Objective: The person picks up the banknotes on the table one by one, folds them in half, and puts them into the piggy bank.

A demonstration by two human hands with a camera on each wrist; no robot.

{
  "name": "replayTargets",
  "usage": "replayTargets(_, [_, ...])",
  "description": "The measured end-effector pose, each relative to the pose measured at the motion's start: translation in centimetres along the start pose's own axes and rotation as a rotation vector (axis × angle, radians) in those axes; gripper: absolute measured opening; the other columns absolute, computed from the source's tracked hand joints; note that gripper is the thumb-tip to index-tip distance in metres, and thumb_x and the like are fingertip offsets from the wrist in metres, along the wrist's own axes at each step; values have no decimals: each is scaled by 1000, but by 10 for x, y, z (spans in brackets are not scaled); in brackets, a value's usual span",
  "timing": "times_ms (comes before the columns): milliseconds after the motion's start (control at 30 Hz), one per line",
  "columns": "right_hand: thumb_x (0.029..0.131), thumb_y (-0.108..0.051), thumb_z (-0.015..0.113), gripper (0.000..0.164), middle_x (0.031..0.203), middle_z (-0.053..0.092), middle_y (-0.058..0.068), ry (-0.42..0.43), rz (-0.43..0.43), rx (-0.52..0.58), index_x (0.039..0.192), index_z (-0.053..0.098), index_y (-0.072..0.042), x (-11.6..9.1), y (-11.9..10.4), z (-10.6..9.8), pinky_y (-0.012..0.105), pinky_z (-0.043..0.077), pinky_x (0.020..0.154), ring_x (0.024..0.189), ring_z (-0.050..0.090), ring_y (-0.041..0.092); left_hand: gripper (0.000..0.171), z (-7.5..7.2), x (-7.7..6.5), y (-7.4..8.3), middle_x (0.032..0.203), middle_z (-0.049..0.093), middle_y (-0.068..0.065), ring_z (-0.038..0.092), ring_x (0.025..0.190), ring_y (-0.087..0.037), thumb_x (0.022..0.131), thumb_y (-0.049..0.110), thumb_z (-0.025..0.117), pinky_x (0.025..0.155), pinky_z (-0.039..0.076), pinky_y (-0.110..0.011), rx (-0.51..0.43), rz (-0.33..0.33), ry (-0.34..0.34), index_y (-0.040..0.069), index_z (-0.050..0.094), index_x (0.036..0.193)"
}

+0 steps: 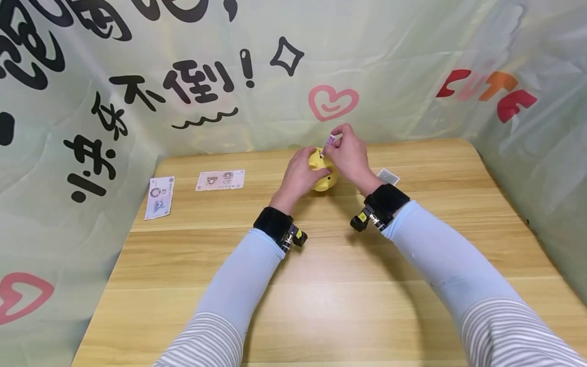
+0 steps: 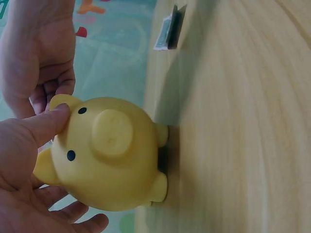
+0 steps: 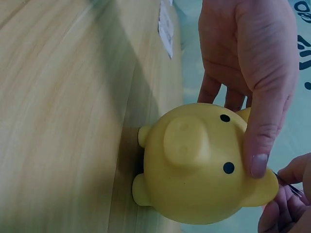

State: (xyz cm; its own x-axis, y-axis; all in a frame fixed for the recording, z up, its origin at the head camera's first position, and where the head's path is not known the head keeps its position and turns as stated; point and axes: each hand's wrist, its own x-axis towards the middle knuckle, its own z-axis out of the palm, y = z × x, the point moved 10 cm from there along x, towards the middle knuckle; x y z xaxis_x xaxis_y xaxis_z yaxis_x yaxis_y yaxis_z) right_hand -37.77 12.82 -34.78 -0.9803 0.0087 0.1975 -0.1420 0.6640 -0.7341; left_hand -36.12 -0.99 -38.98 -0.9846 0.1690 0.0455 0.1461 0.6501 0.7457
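Observation:
A yellow piggy bank (image 1: 324, 185) stands upright on the wooden table, its snout and two black eyes towards me in both wrist views. My left hand (image 1: 298, 173) holds it from the left, thumb across the top by the ears (image 2: 64, 101) and fingers behind its side. Between thumb and fingers, my right hand (image 1: 352, 153) pinches a small folded purple banknote (image 1: 329, 141) over the top of the piggy bank. The note's lower end meets the back of the head. Whether it is inside a slot, I cannot tell.
Two flat banknotes lie on the left of the table: a pinkish one (image 1: 220, 180) and a bluish one (image 1: 159, 198) near the edge. A small folded grey-green note (image 1: 389, 176) lies right of my right wrist. A printed cloth (image 1: 394, 76) hangs behind the table (image 1: 335, 306).

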Motion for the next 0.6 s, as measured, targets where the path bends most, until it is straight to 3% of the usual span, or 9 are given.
replayTargets(200, [99,-18,64,38,101,72,13,2,-30,-91,134,54,-6,4,-8,6,40,49,70,84,67,31,79,1,-2,-3,161,48,-9,46,148,-27,94,41,80,123,41,-41,-8,-11,13,11,45,157])
replayTargets(367, [101,-18,64,36,103,75,13,34,-94,-160,134,54,-6,6,-17,10,45,53,72,83,70,33,77,1,-2,-4,158,51,-9,51,143,-26,94,41,81,119,44,-40,-13,-17,20,12,46,156])
replayTargets(600, [103,-22,66,30,101,75,12,-42,-119,-168,128,58,-7,6,-19,22,47,55,80,88,70,33,72,1,-2,-5,162,48,-8,44,150,-25,96,38,79,125,39,-39,-8,-2,21,11,47,155])
